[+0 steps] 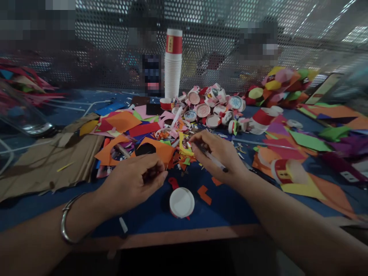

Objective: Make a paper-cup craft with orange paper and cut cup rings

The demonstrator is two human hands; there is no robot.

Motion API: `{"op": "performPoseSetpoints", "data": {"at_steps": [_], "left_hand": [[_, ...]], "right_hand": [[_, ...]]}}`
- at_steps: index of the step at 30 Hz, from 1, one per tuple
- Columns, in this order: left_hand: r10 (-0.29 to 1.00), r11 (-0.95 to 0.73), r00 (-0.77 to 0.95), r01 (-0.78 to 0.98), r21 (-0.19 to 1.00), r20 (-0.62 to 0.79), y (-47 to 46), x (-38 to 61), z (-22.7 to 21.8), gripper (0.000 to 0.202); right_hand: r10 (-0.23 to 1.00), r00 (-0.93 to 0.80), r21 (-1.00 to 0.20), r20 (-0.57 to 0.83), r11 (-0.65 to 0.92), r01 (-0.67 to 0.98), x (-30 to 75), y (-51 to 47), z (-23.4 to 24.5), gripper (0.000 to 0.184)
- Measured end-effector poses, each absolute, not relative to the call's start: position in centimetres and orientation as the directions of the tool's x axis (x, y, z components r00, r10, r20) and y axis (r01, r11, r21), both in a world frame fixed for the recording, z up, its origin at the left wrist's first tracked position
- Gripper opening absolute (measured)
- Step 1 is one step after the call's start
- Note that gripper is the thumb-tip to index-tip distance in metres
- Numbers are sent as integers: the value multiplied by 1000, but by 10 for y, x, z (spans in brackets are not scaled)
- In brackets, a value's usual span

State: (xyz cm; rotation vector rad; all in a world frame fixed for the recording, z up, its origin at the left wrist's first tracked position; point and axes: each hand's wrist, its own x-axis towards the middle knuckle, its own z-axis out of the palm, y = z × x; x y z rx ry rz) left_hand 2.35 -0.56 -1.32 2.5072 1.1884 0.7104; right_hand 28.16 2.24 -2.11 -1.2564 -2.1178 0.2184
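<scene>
My right hand (220, 155) is closed around a pen (214, 159) with a pale barrel and a dark end, held above the paper scraps. My left hand (138, 178) has its fingers curled into a pinch; whatever is between them is hidden or too small to name. Between and below both hands, a cut-down paper cup (182, 202) shows its white round face on the blue tabletop. A red piece (173, 183) pokes out from behind it. An orange paper scrap (204, 194) lies just right of the cup.
A tall stack of paper cups (173, 65) stands at the back. Cut cup pieces (203, 110) are heaped beyond my hands. Coloured paper (120, 120) spreads around them, with cardboard (48, 165) at left. A clear container (25, 111) lies far left. More cups (261, 120) stand at right.
</scene>
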Motion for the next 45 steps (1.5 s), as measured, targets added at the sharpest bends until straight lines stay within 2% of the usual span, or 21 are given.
{"op": "performPoseSetpoints", "data": {"at_steps": [5,8,12,15,17,20,24,29,33,36,38,41,44,45], "left_hand": [[791,-607,543,645,464,281,0,20,-15,18],[806,-583,535,647,492,252,3,18,-17,21],[819,-555,532,642,529,214,3,16,-17,21],[814,-559,542,630,539,210,2,15,-17,20],[807,-569,550,628,531,214,1,16,-17,20],[802,-579,556,635,511,217,1,17,-15,20],[786,-602,577,629,493,223,0,17,-11,17],[787,-595,585,636,491,197,-4,15,-9,13],[774,-592,612,609,528,163,-8,15,-11,11],[751,-602,652,605,522,110,-13,16,-11,19],[741,-618,665,621,482,94,-14,17,-11,19],[756,-627,643,659,415,122,-13,17,-10,13],[774,-614,621,687,389,124,-10,17,-11,14],[778,-608,618,691,391,117,-9,16,-11,14]], "right_hand": [[858,-373,-216,354,463,860,312,29,-7,22],[904,-323,-75,279,356,931,342,33,3,26],[977,-167,100,136,154,983,380,37,14,18],[999,10,239,42,-20,971,397,44,18,19],[995,98,319,-26,-85,944,405,50,16,29],[978,179,404,-107,-122,906,412,59,12,35],[961,210,456,-182,-106,884,417,67,6,36],[978,151,417,-145,-78,906,417,63,9,28],[997,71,310,-16,-63,949,410,54,16,23],[994,0,206,110,-23,978,393,37,15,19],[982,-105,97,157,90,991,373,16,9,15],[947,-271,-49,171,283,958,334,-24,-8,29],[793,-540,-236,284,603,762,298,-58,-23,39],[774,-562,-269,290,630,729,289,-65,-27,43]]}}
